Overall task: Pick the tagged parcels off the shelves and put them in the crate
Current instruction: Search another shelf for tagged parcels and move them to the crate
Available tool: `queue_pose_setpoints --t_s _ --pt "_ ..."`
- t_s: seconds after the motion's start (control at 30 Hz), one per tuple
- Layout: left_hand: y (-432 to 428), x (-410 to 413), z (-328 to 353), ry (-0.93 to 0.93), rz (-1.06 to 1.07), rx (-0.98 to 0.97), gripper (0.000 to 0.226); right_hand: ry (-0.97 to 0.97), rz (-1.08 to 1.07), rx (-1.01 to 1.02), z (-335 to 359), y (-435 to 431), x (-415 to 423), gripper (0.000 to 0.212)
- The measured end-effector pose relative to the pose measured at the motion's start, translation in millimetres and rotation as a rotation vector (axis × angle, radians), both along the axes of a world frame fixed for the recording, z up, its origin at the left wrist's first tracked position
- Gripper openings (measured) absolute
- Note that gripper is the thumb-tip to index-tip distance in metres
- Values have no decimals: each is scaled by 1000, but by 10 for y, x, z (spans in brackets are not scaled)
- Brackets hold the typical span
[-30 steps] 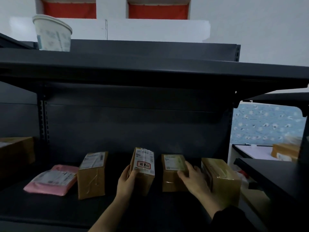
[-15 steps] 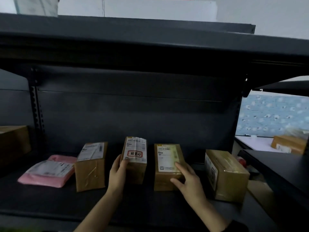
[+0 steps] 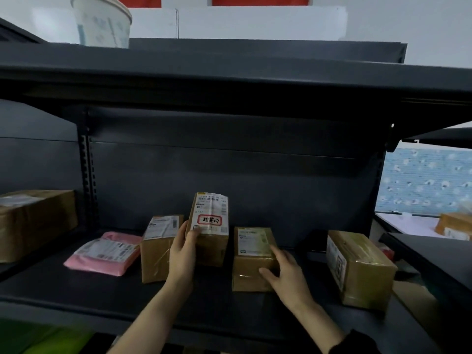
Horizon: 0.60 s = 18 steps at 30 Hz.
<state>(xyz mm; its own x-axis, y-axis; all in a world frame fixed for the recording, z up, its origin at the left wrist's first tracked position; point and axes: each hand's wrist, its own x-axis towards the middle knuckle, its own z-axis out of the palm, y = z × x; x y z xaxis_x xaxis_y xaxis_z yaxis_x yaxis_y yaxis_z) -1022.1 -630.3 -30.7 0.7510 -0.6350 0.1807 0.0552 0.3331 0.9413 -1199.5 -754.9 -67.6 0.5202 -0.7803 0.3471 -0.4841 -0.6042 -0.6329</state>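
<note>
Dark metal shelving (image 3: 229, 72) fills the view; its lower board (image 3: 76, 284) carries all the parcels noted below.

Far left: a large brown carton (image 3: 35, 221), partly cut off by the frame edge.

Far right: a taped brown box (image 3: 362, 267), turned at an angle, label on its left face, well apart from the others.

Top shelf, left: a white tub (image 3: 102, 21), upright.

Left of centre: a pink mailer bag (image 3: 102, 254), lying flat, label up. Just beside it stands a brown box (image 3: 158, 249) with a white label on top.

Centre: the stamped parcel (image 3: 212, 226), a brown box whose label bears a red-bordered stamp. It sits higher in the view than its neighbours; whether its base is clear of the board cannot be told. The left hand (image 3: 182, 254) grips its left side, thumb curled onto the labelled face, fingers hidden behind.

Right of centre: a labelled parcel (image 3: 252, 254) resting on the board. The right hand (image 3: 286, 274) lies against its right front corner, fingers nearly straight along the side, thumb on the front face
</note>
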Motion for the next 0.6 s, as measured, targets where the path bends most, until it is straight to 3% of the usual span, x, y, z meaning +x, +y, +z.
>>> queue_pose_setpoints --t_s 0.17,0.33,0.4,0.47,0.53,0.6 --pt "-1 -226 195 -5 -52 -17 46 -102 -124 -196 295 -24 -373 53" --pt "-90 -711 348 -28 -168 -78 18 -114 -347 -386 541 -214 -908 41" --pt "-140 -885 351 -18 -186 -68 23 84 -477 -309 595 -280 -1127 52" --pt "-185 -1036 334 -8 -198 -51 23 283 -590 -102 588 -323 -1296 70" --pt "-210 -1163 312 -13 -238 -43 17 270 -574 44 509 -330 -1396 71" --pt "-238 -1259 274 -25 -276 -25 20 79 -510 61 445 -295 -1474 54"
